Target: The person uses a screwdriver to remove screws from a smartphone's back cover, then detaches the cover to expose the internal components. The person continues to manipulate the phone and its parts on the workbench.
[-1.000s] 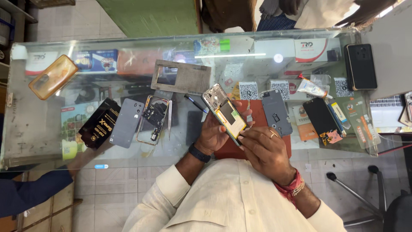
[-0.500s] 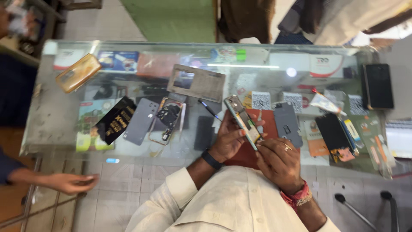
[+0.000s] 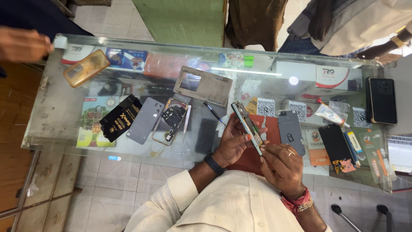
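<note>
Phone frame [image 3: 247, 127]: held above the glass counter [image 3: 56, 107], on edge, long axis running from upper left to lower right.
Left hand [image 3: 234, 141]: fingers wrapped around the frame's middle.
Right hand [image 3: 281, 165]: fingertips pinching the frame's lower end.
Nearby: grey back cover [image 3: 291, 131] just right.

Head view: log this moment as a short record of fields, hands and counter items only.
left hand: left hand cradles the opened phone, tilted on edge
right hand: right hand pinches the phone's lower end
surface: glass counter
left of the hands: dismantled phone, grey back cover, black pouch
right of the hands: grey phone back, glue tube, black phone
</note>
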Available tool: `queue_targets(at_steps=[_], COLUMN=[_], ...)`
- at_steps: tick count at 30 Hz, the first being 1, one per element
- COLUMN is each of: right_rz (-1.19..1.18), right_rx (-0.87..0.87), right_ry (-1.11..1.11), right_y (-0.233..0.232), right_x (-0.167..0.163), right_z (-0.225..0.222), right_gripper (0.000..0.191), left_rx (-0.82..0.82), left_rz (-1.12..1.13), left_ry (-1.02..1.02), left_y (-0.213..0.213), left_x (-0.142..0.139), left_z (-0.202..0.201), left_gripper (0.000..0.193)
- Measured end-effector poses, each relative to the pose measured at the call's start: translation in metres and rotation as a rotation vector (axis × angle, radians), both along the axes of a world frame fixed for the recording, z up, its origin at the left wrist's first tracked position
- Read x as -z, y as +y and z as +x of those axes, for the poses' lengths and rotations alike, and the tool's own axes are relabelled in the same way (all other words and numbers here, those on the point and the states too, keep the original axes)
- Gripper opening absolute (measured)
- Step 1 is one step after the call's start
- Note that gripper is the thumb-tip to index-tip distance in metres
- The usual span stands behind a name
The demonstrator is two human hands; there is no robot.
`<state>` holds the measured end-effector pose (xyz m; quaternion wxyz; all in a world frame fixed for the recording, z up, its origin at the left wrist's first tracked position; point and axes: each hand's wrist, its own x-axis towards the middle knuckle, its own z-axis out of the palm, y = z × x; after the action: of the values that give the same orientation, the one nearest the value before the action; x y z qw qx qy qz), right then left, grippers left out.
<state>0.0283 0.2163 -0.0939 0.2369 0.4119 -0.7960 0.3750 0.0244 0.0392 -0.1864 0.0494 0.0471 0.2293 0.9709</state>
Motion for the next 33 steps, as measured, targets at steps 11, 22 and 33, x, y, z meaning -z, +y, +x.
queue_targets(at_steps=[11, 22, 33], right_rz=[-0.044, 0.076, 0.24], right_rx=[-0.006, 0.014, -0.03], right_ry=[-0.009, 0.112, 0.224], right_y=[0.003, 0.015, 0.008], right_x=[0.0, 0.013, 0.024], right_z=[0.013, 0.02, 0.026], right_gripper=[0.019, 0.017, 0.023], left_rx=[0.016, 0.102, 0.008], left_rz=[-0.024, -0.062, 0.139], left_ry=[0.017, 0.07, -0.093], left_y=[-0.001, 0.011, 0.029], left_x=[-0.004, -0.011, 0.002], left_z=[0.015, 0.024, 0.021], left_gripper=[0.068, 0.067, 0.081])
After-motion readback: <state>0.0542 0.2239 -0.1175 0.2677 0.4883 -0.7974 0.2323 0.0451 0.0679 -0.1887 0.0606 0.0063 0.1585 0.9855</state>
